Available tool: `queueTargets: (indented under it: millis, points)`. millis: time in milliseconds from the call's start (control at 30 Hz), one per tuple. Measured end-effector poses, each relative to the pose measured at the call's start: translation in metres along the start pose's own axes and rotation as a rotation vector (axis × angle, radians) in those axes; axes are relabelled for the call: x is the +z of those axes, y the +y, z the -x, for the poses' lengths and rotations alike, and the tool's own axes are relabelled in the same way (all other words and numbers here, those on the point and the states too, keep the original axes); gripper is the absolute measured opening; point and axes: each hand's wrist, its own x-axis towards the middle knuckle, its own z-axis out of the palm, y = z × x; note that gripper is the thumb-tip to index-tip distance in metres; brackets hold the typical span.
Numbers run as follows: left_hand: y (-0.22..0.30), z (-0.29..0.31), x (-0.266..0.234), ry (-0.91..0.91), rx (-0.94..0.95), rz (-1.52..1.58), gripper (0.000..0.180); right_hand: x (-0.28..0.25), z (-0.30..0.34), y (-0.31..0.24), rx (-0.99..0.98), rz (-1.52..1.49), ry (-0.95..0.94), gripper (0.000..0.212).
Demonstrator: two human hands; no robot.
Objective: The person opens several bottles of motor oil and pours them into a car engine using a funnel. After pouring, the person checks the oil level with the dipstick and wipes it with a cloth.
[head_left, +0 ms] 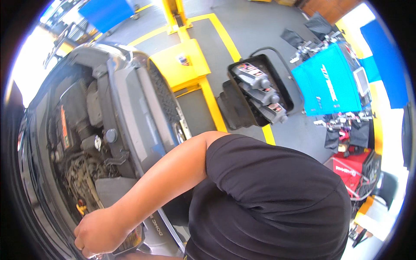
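Our bare right hand (102,234) is at the grey car's open engine bay (82,173), near a small yellow part (81,208), fingers curled, though we cannot tell whether they grip anything.

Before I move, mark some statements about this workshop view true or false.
1. The right hand is close to a yellow part in the engine bay. True.
2. The grey bottles stand directly on the floor. False: they sit in an open black bin.
3. The sleeve on the right arm is black. True.
4. The turquoise cover lies over the engine. False: it is beyond the bin, toward the picture's right side.
5. The bin holds only one bottle. False: three show.
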Motion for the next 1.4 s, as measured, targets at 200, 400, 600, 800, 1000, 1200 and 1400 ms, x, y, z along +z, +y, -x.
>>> queueTargets:
  millis: [200, 400, 600, 800, 1000, 1200, 1400]
  points:
    - [0.052, -0.029, 0.032, 0.053, -0.08, 0.366, 0.052, -0.028, 0.005, 0.011, 0.066, 0.102, -0.051, 0.025]
    - [0.089, -0.023, 0.063, 0.118, -0.308, 0.845, 0.057, -0.082, 0.016, -0.006, 0.069, -0.057, -0.156, 0.046]
    - [0.122, -0.039, 0.023, 0.009, -0.592, 0.993, 0.068, -0.077, 0.069, -0.006, 0.421, -0.103, 0.017, 0.078]
    - [0.172, -0.069, -0.053, -0.074, -0.868, 1.006, 0.071, -0.036, 0.105, 0.007, 0.57, -0.112, -0.019, 0.107]
    - [0.166, -0.065, -0.063, -0.047, -0.821, 1.115, 0.063, -0.001, 0.1, 0.032, 0.637, -0.338, -0.159, 0.106]
    - [0.128, -0.03, -0.044, 0.114, -0.697, 0.975, 0.055, 0.045, 0.089, 0.053, 0.653, -0.485, -0.254, 0.104]
    - [0.08, 0.013, -0.026, 0.088, -0.58, 0.972, 0.057, 0.076, 0.08, 0.042, 0.638, -0.542, -0.202, 0.102]
